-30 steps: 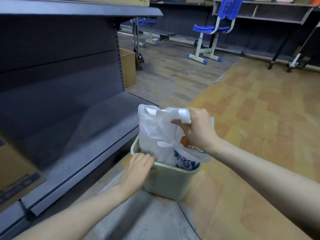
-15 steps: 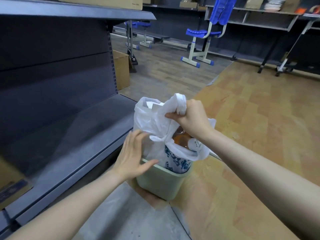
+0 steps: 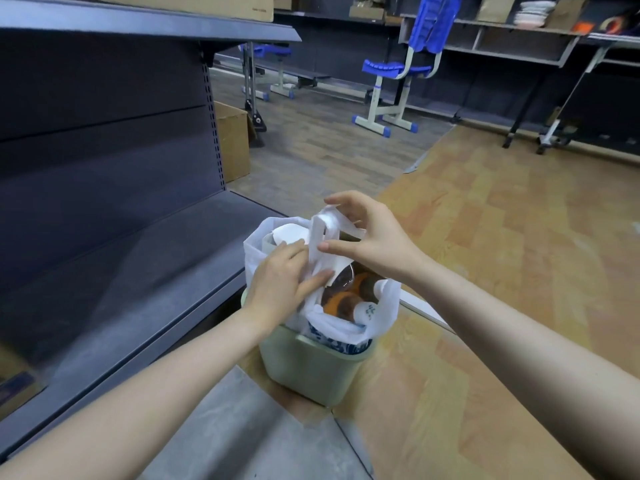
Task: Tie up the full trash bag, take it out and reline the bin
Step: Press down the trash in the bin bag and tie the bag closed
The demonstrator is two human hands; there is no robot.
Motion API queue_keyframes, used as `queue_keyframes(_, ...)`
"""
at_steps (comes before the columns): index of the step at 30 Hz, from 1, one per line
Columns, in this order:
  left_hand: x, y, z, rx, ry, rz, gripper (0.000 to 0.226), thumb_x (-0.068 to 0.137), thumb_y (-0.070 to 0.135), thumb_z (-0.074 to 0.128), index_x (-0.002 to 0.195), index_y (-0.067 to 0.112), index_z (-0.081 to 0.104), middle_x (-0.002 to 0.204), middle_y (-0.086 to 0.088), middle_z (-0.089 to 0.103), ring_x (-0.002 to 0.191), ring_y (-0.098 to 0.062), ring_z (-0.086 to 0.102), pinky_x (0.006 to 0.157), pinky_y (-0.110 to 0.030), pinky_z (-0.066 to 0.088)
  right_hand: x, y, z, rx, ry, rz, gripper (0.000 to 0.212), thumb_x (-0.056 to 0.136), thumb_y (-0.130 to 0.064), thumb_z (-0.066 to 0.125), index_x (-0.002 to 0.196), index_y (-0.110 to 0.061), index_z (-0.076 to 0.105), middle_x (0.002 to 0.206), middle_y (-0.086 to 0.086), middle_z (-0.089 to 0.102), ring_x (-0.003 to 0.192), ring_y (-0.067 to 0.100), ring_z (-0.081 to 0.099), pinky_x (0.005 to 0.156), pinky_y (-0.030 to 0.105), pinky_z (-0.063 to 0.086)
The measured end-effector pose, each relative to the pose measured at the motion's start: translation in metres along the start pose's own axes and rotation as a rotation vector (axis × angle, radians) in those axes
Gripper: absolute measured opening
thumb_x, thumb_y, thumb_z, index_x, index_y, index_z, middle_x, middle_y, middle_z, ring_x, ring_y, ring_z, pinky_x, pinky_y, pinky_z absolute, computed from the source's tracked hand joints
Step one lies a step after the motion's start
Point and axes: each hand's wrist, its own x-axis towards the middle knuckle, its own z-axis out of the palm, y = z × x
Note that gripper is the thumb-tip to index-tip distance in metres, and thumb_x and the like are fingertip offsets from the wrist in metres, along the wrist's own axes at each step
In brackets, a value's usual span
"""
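We pinch the handle loops of the thin white plastic trash bag (image 3: 377,306) with our left hand (image 3: 280,285) and right hand (image 3: 372,245), close together above the pale green plastic bin (image 3: 311,370). The bag sits inside the bin, untied; removal and relining remain.

One bin (image 3: 311,368), one bag (image 3: 256,251), two hands

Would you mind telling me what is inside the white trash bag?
Through the open mouth of the white trash bag, orange-brown bottles show. Anything deeper is hidden by the plastic, the hands and the green bin.
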Motion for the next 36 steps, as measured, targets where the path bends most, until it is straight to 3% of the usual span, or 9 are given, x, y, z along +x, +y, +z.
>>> queue_keyframes(3, 0.001, -0.005, 0.003, 0.034, -0.104, 0.066, 0.062, 0.087, 0.059, 0.036, 0.088, 0.008, 0.071, 0.089, -0.003, 0.071, 0.093, -0.025, 0.063, 0.096, -0.035, 0.041, 0.0, 0.0, 0.0, 0.068, 0.027, 0.002, 0.041, 0.079, -0.008, 0.07, 0.119, -0.013, 0.061, 0.117, -0.002, 0.064, 0.112, 0.01, 0.058, 0.098, 0.026, 0.046)
queue_keyframes(11, 0.009, 0.013, 0.004, 0.051, -0.183, 0.048, 0.072, 0.076, 0.072, 0.032, 0.083, 0.009, 0.066, 0.078, -0.003, 0.067, 0.073, -0.02, 0.06, 0.06, -0.025, 0.037, 0.017, -0.005, -0.007, 0.298, 0.16, -0.01, 0.034, 0.087, 0.008, 0.051, 0.102, -0.017, 0.067, 0.098, -0.009, 0.065, 0.096, 0.01, 0.061, 0.092, 0.029, 0.05)
queue_keyframes(14, 0.013, 0.01, -0.003, 0.059, -0.182, -0.002, 0.051, 0.087, 0.055, 0.051, 0.08, 0.006, 0.063, 0.073, -0.007, 0.063, 0.072, -0.025, 0.058, 0.058, -0.028, 0.03, 0.018, 0.002, -0.006, 0.145, 0.0, -0.05, 0.036, 0.089, 0.005, 0.048, 0.114, -0.017, 0.061, 0.112, -0.004, 0.063, 0.108, 0.012, 0.058, 0.094, 0.032, 0.049)
queue_keyframes(17, 0.008, 0.004, -0.009, 0.129, -0.196, 0.019, 0.054, 0.087, 0.059, 0.042, 0.078, 0.009, 0.058, 0.075, -0.002, 0.059, 0.08, -0.026, 0.06, 0.057, -0.029, 0.033, 0.017, 0.017, -0.012, -0.173, -0.021, -0.04, 0.04, 0.089, -0.007, 0.05, 0.127, -0.019, 0.051, 0.124, 0.002, 0.057, 0.114, 0.016, 0.054, 0.094, 0.039, 0.047)
queue_keyframes(19, 0.003, 0.005, -0.01, 0.163, -0.178, 0.081, 0.06, 0.086, 0.059, 0.036, 0.096, 0.009, 0.067, 0.101, -0.004, 0.068, 0.101, -0.026, 0.063, 0.065, -0.031, 0.046, 0.006, 0.029, -0.015, -0.332, 0.133, -0.123, 0.04, 0.088, -0.023, 0.055, 0.126, -0.013, 0.049, 0.122, 0.006, 0.053, 0.109, 0.019, 0.052, 0.088, 0.037, 0.047)
queue_keyframes(24, -0.005, 0.005, -0.015, 0.151, 0.016, 0.27, 0.04, 0.083, 0.031, 0.041, 0.114, 0.02, 0.065, 0.119, -0.012, 0.066, 0.102, -0.022, 0.062, 0.051, -0.021, 0.041, -0.039, 0.064, -0.003, -0.593, 0.257, -0.386, 0.055, 0.09, -0.053, 0.038, 0.091, -0.003, 0.059, 0.091, 0.011, 0.057, 0.08, 0.026, 0.051, 0.073, 0.038, 0.041)
queue_keyframes(29, -0.007, 0.005, -0.008, 0.162, 0.156, 0.507, 0.037, 0.08, 0.011, 0.048, 0.116, 0.018, 0.054, 0.1, -0.018, 0.062, 0.088, -0.022, 0.05, 0.057, -0.022, 0.036, -0.061, 0.079, 0.011, -0.606, -0.045, -0.254, 0.076, 0.089, -0.066, 0.02, 0.119, -0.005, 0.054, 0.113, 0.009, 0.057, 0.098, 0.026, 0.057, 0.086, 0.038, 0.039)
queue_keyframes(32, -0.014, 0.013, -0.001, 0.138, 0.03, 0.721, 0.021, 0.085, 0.025, 0.051, 0.094, 0.01, 0.064, 0.084, -0.012, 0.064, 0.077, -0.024, 0.05, 0.066, -0.031, 0.041, -0.059, 0.079, 0.012, -0.585, -0.117, -0.215, 0.085, 0.082, -0.075, 0.02, 0.134, -0.013, 0.043, 0.131, 0.007, 0.049, 0.114, 0.024, 0.05, 0.098, 0.044, 0.033)
queue_keyframes(36, -0.021, 0.017, -0.002, 0.148, -0.168, 0.814, 0.042, 0.083, 0.05, 0.055, 0.069, 0.011, 0.065, 0.064, -0.001, 0.056, 0.061, -0.022, 0.051, 0.07, -0.032, 0.043, -0.057, 0.078, 0.014, -0.625, -0.135, -0.287, 0.096, 0.072, -0.084, 0.022, 0.137, -0.017, 0.042, 0.138, 0.004, 0.046, 0.12, 0.024, 0.047, 0.099, 0.038, 0.025)
